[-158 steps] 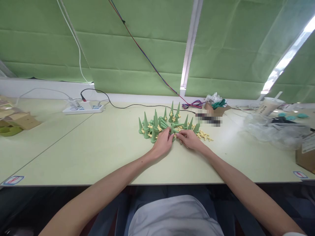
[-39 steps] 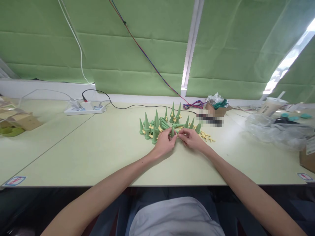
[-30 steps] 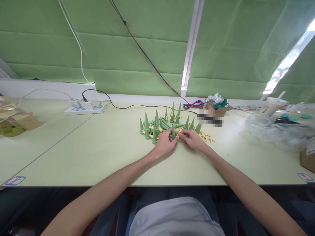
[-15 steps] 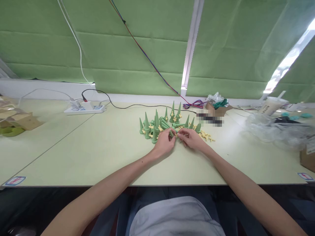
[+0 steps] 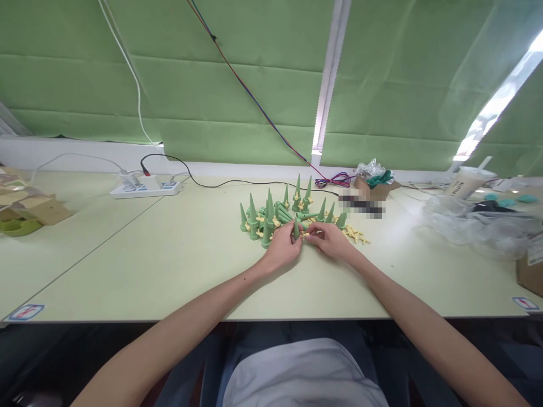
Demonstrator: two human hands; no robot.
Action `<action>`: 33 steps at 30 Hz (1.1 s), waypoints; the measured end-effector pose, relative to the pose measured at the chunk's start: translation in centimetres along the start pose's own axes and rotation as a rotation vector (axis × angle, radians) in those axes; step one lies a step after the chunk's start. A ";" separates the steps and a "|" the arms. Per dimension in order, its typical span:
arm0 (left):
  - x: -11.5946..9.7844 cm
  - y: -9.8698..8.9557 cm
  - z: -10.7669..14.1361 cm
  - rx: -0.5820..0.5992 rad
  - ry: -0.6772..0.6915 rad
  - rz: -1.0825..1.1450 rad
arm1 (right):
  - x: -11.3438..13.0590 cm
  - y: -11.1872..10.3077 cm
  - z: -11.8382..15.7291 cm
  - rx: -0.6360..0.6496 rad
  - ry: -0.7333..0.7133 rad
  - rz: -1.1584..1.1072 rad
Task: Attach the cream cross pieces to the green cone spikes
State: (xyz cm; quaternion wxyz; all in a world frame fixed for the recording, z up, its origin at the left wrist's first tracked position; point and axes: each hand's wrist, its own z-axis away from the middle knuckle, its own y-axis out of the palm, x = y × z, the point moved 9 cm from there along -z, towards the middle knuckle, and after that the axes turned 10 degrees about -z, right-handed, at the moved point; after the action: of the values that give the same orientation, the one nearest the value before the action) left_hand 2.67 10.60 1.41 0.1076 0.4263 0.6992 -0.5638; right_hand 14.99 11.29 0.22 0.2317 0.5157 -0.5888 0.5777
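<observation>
Between the thumb and fingers of my left hand is a green cone, its tip pointing up. My right hand pinches a small yellow piece close against the cone's right side. Just left of my left hand, several green cones stand upright with yellow pieces on them. Two more upright cones are behind my hands, and other green cones lie in a heap. Loose yellow pieces are spread to the right of my right hand.
A white power strip and wooden blocks are on the table at the left. Behind the pile runs a black cable. At the right are a small cardboard box, plastic bags and a cup.
The green cone in my left hand has turned from leaning left to nearly upright. My right hand has shifted very slightly, with the yellow piece now more visible.
</observation>
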 end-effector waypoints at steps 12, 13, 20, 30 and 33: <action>-0.2 0.2 0.1 0.048 0.008 0.005 | 0.6 -0.2 -0.1 -0.023 -0.074 0.215; -0.3 0.2 0.1 0.052 0.006 0.006 | 0.7 -0.2 -0.1 -0.018 -0.080 0.225; -0.4 0.1 0.2 0.071 0.007 -0.008 | 1.0 0.2 -0.1 0.029 -0.097 0.247; -0.5 0.0 0.1 0.046 0.031 -0.018 | 0.8 0.1 -0.1 0.006 -0.080 0.203; -0.8 -0.1 0.1 0.037 0.045 -0.003 | 0.6 0.0 -0.1 0.000 -0.067 0.186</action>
State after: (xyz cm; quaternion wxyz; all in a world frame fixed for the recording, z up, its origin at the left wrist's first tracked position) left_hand 3.04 10.16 1.95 0.0831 0.4400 0.6914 -0.5670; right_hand 14.75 11.16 0.71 0.1572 0.4777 -0.6415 0.5793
